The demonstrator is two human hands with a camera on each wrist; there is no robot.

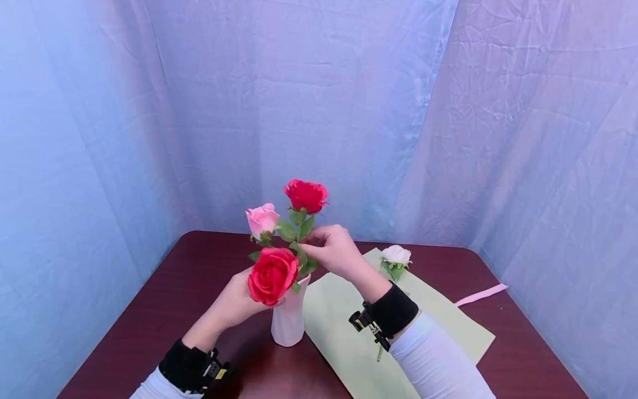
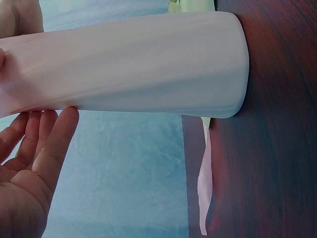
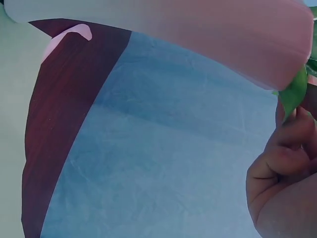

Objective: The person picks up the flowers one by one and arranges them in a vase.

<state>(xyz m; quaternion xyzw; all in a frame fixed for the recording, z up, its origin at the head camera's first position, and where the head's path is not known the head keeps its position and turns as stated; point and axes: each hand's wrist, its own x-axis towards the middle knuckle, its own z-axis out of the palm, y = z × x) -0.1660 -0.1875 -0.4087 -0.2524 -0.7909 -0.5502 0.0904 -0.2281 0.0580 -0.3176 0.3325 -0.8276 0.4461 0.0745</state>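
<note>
A pale pinkish-white vase [image 1: 289, 318] stands upright on the table. My left hand [image 1: 239, 302] holds its upper part from the left; in the left wrist view the fingers [image 2: 62, 131] touch one side and a bit of thumb shows on the vase. At the vase's mouth, my right hand [image 1: 334, 252] pinches the stem of the upper red rose [image 1: 306, 196] among its leaves. Another red rose [image 1: 273, 276] leans forward over the left hand, and a pink rose [image 1: 262, 220] rises at the left. Green leaves [image 3: 294, 94] hang over the rim beside the right fingers.
A light green sheet [image 1: 344, 327] lies right of the vase, partly under the right forearm. On it rests a white rose [image 1: 396, 255], its stem partly hidden by that arm. A pink ribbon [image 1: 480, 295] extends past the sheet. Curtains [image 1: 319, 111] surround the dark table [image 1: 199, 271].
</note>
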